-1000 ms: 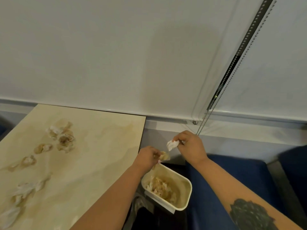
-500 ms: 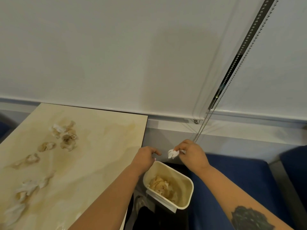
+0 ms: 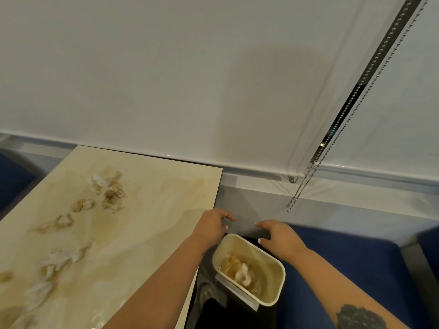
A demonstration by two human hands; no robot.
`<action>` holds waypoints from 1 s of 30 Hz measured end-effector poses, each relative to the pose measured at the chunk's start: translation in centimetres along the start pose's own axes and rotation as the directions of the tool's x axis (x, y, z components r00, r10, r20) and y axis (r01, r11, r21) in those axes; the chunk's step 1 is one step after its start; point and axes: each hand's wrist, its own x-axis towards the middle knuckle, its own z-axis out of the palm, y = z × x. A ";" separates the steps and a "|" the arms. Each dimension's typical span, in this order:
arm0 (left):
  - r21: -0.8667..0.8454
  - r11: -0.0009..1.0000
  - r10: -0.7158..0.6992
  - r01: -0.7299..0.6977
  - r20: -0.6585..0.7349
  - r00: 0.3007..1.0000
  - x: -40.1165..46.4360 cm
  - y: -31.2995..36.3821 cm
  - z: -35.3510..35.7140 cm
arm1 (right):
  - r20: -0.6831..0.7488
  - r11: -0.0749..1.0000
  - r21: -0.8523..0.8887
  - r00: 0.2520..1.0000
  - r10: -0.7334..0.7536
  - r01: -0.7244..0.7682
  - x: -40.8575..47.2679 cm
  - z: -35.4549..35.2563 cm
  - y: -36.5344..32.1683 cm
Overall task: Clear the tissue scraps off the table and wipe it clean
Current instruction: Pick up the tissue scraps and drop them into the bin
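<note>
Both my hands, left (image 3: 211, 225) and right (image 3: 279, 236), hover empty, fingers loosely spread, above small cream plastic bin (image 3: 273, 293). Stained crumpled tissue scraps (image 3: 108, 189) left of bin, on beige marbled table (image 3: 166, 186).

Cream marble-look table (image 3: 152, 210) runs along the wall, its top streaked with brownish stains. Crumpled, stained tissue scraps (image 3: 108, 189) lie scattered down its left half, a tight cluster at the far end, looser shreds (image 3: 59, 260) closer in.
</note>
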 end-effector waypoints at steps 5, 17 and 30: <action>0.004 1.000 0.010 -0.009 -0.008 1.000 -0.1 -0.1 -0.8 | -0.036 0.999 0.009 0.999 -0.030 0.031 0.8 -0.5 -0.9; -0.053 0.997 -0.073 0.062 -0.248 0.966 -1.3 -3.7 -7.4 | -0.060 0.980 -0.034 0.979 -0.197 0.195 5.6 -0.9 -7.3; 0.269 0.859 -0.320 0.435 -0.379 0.868 -0.3 -13.4 -16.3 | 0.035 0.930 -0.069 0.933 -0.358 0.360 11.4 0.5 -14.9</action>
